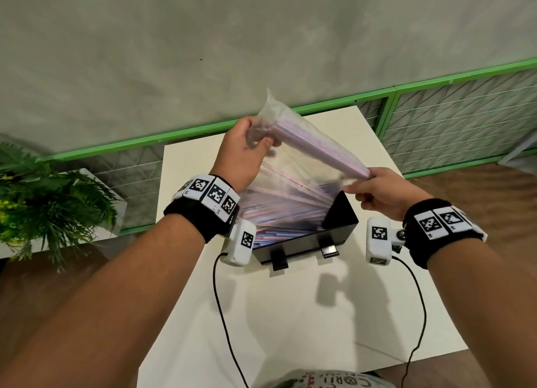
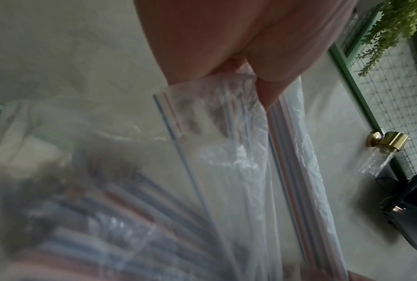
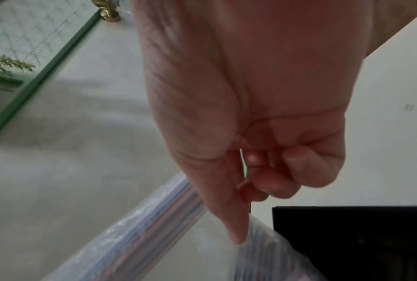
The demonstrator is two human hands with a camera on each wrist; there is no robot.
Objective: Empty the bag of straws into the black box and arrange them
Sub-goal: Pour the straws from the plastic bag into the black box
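A clear plastic bag (image 1: 302, 155) of pink and blue striped straws (image 1: 316, 149) hangs upturned over the black box (image 1: 334, 236) on the white table (image 1: 290, 315). My left hand (image 1: 247, 146) grips the bag's top left corner, and my right hand (image 1: 374, 184) pinches its right corner. Most straws (image 1: 279, 213) lie fanned in the box under the plastic; a bundle stays along the bag's upper edge. The left wrist view shows the bag (image 2: 239, 152) and straws (image 2: 289, 152) below my left hand (image 2: 255, 62). The right wrist view shows my right hand (image 3: 246, 190) pinching the bag (image 3: 263, 247) beside the box (image 3: 359, 237).
A green-framed mesh fence (image 1: 436, 117) runs behind the table, against a grey wall. A leafy plant (image 1: 43, 201) stands at the left. Two black cables (image 1: 226, 329) trail across the table from the wrist cameras. Two clips (image 1: 279, 262) sit on the box's front edge.
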